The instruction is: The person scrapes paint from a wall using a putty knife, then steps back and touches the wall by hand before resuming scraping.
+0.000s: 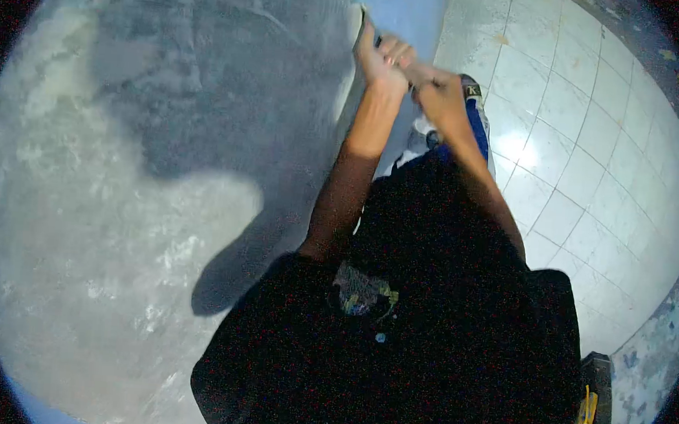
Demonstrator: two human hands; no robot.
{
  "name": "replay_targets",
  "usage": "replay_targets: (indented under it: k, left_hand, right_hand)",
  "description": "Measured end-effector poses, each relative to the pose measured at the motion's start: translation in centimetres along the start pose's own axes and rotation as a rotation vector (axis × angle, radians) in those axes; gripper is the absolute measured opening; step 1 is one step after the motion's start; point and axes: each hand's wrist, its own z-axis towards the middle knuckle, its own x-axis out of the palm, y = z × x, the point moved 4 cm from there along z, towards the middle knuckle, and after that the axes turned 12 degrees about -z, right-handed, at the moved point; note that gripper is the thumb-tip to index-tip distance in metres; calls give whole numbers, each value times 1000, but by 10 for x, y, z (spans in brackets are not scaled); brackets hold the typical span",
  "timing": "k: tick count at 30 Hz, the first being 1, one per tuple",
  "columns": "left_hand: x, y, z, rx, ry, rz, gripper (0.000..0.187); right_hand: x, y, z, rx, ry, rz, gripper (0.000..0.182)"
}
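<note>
My left hand (pixel 387 64) is at the upper middle, beside the edge of a large grey, plaster-like surface (pixel 138 277). Its fingers are curled round something dark and thin, mostly hidden, and the thumb points up along that surface's edge. My right hand (pixel 440 97) meets the left one near its knuckles. The right fingers are bent and slightly blurred; whatever is in them cannot be made out. Below both hands, a shoe (pixel 472 90) and blue cloth (pixel 478 127) show beside my dark shirt (pixel 426 320).
White floor tiles (pixel 588 143) spread to the right and shine under a light. A pale blue strip (pixel 405 8) lies at the top. At lower right stands a dark object with a yellow item (pixel 586 418) by a mottled surface (pixel 647 375). Shadows cover the grey surface.
</note>
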Motion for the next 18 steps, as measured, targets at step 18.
replay_targets:
  k: [18]
  left_hand:
    - [20, 7, 6, 121, -88, 25, 33]
  right_hand:
    - [-3, 3, 7, 114, 49, 59, 21]
